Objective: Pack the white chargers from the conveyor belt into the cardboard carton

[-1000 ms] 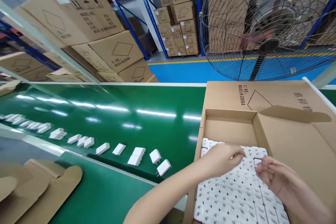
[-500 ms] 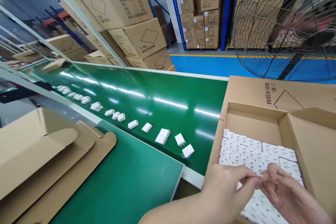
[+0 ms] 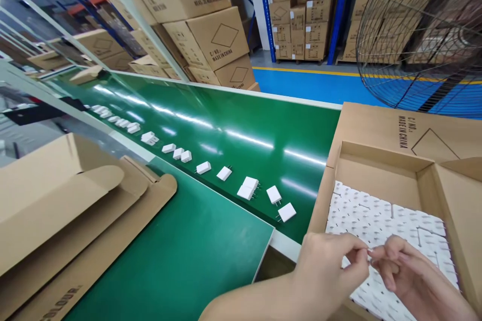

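Over an open cardboard box (image 3: 380, 173) at the lower right, my left hand (image 3: 335, 261) and my right hand (image 3: 410, 266) meet fingertip to fingertip. Each one is closed in a pinch; whatever is between the fingers is too small to make out. Below them, rows of white plug adapters (image 3: 361, 210) fill the box floor, metal prongs upward. More loose white plug adapters (image 3: 248, 188) lie in a line along the green conveyor belt (image 3: 241, 110) to the left of the box.
Flattened brown cartons (image 3: 94, 220) rest on a green side table (image 3: 196, 241) at the left. Stacked cartons (image 3: 211, 35) stand behind the belt. A large wire-caged fan (image 3: 417, 45) is at the upper right, with blue shelving (image 3: 339, 10) further back.
The camera view has shifted, so the belt, adapters and box appear further right and slightly higher. Both hands keep their fingertip pinch over the box.
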Motion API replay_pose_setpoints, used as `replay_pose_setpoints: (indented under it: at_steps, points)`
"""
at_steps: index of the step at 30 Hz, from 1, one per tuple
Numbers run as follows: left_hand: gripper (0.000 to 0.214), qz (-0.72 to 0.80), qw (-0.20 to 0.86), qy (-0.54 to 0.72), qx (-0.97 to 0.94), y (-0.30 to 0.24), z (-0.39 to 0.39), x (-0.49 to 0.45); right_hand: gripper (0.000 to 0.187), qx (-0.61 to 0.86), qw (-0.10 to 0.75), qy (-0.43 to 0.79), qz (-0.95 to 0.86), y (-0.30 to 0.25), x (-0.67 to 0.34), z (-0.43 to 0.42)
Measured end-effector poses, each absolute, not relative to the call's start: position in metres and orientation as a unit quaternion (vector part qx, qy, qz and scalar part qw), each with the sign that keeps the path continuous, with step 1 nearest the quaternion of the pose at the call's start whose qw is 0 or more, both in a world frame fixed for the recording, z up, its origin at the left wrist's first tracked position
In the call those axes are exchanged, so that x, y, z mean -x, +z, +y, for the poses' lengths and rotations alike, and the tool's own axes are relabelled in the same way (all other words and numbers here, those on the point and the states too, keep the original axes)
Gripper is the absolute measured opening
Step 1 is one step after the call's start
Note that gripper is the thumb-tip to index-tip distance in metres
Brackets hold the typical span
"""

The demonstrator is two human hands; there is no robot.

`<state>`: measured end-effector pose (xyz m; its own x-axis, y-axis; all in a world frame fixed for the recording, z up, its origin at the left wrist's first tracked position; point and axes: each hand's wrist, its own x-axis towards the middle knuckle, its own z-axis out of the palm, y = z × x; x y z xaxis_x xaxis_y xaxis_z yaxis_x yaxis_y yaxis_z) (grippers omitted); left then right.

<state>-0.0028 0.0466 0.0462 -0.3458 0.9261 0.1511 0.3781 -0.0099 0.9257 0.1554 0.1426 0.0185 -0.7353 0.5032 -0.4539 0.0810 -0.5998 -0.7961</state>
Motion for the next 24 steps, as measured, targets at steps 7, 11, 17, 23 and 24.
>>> replay_pose_setpoints:
  at_steps: [7,11,17,23,24]
  points:
    - [0.02,0.698,0.141,0.405,-0.573,0.03,0.033,0.03,0.025,0.291,0.139,0.674,-0.665,0.015,-0.14,0.153]
    - [0.037,0.758,0.114,0.094,-0.635,0.015,0.031,0.099,0.018,0.171,0.113,0.314,-0.927,0.02,-0.091,0.149]
    - [0.029,0.709,0.131,-0.036,-0.692,-0.035,0.057,0.159,0.013,0.068,-0.014,0.056,-0.996,-0.024,0.0,0.125]
    - [0.023,0.762,0.105,-0.045,-0.638,-0.024,0.027,0.183,0.014,0.07,-0.068,0.066,-0.993,-0.053,0.025,0.12]
    - [0.025,0.772,0.104,-0.05,-0.625,-0.022,0.018,0.188,0.014,0.069,-0.075,0.074,-0.992,-0.051,0.026,0.123]
